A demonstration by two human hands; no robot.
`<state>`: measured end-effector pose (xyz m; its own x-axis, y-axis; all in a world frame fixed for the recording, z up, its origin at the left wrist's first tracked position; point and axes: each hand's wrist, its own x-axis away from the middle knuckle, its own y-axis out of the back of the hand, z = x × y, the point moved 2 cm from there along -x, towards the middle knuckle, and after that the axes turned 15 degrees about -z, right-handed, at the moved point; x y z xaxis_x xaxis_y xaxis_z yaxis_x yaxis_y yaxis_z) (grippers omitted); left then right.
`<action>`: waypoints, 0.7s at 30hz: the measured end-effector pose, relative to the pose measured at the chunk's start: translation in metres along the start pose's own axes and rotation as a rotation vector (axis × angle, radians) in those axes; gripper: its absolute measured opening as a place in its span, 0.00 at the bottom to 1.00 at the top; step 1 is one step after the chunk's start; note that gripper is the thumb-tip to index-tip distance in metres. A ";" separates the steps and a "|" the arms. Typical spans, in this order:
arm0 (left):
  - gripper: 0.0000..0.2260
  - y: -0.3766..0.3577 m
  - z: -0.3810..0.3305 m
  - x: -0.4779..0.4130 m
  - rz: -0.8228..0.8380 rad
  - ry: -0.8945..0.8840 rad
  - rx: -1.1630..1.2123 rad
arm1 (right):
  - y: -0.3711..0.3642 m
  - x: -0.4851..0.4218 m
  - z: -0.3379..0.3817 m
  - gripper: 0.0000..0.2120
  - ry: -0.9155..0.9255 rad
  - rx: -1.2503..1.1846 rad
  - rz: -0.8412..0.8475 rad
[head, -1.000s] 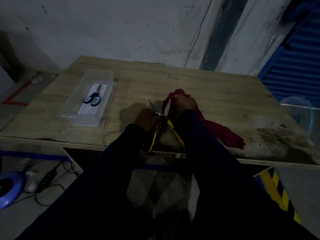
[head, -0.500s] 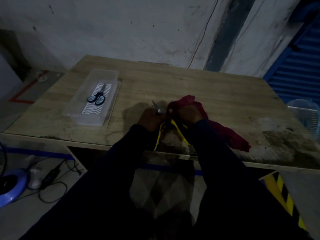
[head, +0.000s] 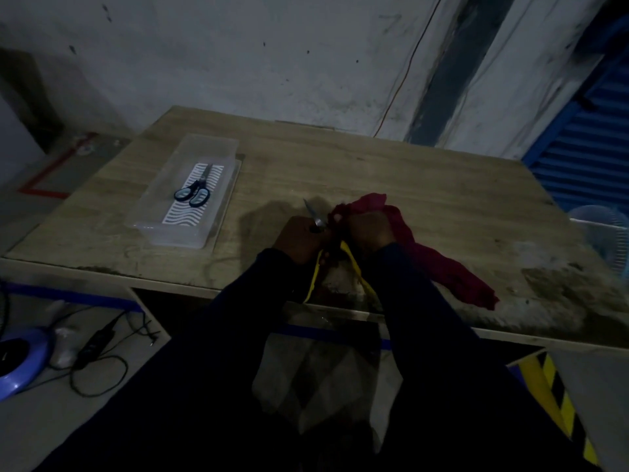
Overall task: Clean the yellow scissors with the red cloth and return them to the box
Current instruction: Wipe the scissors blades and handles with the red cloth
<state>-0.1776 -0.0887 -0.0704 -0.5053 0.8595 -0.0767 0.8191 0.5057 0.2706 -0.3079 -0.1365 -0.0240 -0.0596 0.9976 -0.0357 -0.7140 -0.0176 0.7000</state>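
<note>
The yellow scissors (head: 315, 216) are held open above the table's front edge; one bare blade points up and away, and the yellow handles hang down between my wrists. My left hand (head: 297, 241) grips them near the pivot. My right hand (head: 369, 229) bunches the red cloth (head: 442, 267) around the other blade, which is hidden. The cloth's loose end trails right across the table. The clear plastic box (head: 160, 229) lies at the left of the table, apart from both hands.
Blue-handled scissors (head: 192, 194) lie inside the box on a wavy-patterned liner. The wooden table (head: 391, 172) stands against a wall. A clear basket (head: 602, 233) sits at the right edge. Cables and a blue round object (head: 20, 362) lie on the floor at left.
The red cloth has closed over the second blade, which showed bare a second ago. My hands have stayed in about the same spot while the view shifted slightly.
</note>
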 end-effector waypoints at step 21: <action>0.10 -0.002 0.003 0.000 0.016 -0.002 0.022 | 0.005 0.002 0.002 0.11 -0.041 -0.202 0.006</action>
<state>-0.1788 -0.0892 -0.0743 -0.4912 0.8678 -0.0745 0.8331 0.4931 0.2506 -0.3106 -0.1349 -0.0189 -0.0388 0.9992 -0.0006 -0.8393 -0.0322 0.5427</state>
